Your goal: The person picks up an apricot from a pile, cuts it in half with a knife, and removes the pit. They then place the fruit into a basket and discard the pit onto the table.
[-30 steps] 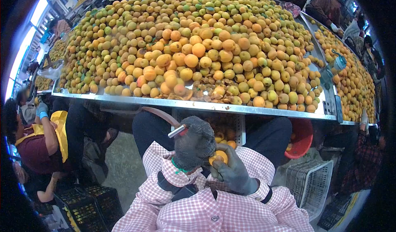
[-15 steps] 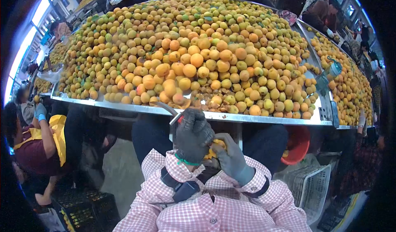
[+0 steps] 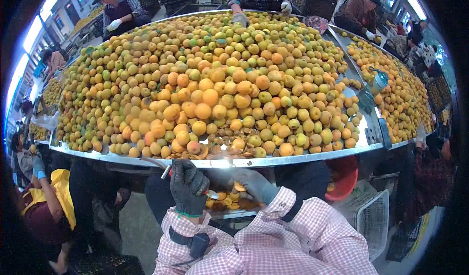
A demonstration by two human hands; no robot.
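Observation:
My left hand (image 3: 189, 186), in a dark knit glove with a green edge at the wrist, is closed around a tool with a red part and a metal end (image 3: 166, 171). A small shiny tip (image 3: 212, 194) sticks out on the other side of the fist. My right hand (image 3: 259, 184), in a grey glove and slightly blurred, has an orange apricot piece (image 3: 239, 186) at its fingertips. Below both hands, cut apricot pieces (image 3: 228, 202) lie in a tray, partly hidden by my sleeves. The table's metal rim (image 3: 273, 161) runs just beyond my hands.
A large heap of apricots (image 3: 205, 97) covers the table, with scraps (image 3: 222, 150) near its front edge. At right are a red bucket (image 3: 342, 179), a white crate (image 3: 373, 223) and a bottle (image 3: 379, 81). Co-workers sit around, one gloved hand (image 3: 240, 19) reaching in across the table.
My hands have moved apart, the left one leftward with the tool. The apricot that both hands held is now a piece at my right fingertips. The view has tilted up, revealing the cut pieces below.

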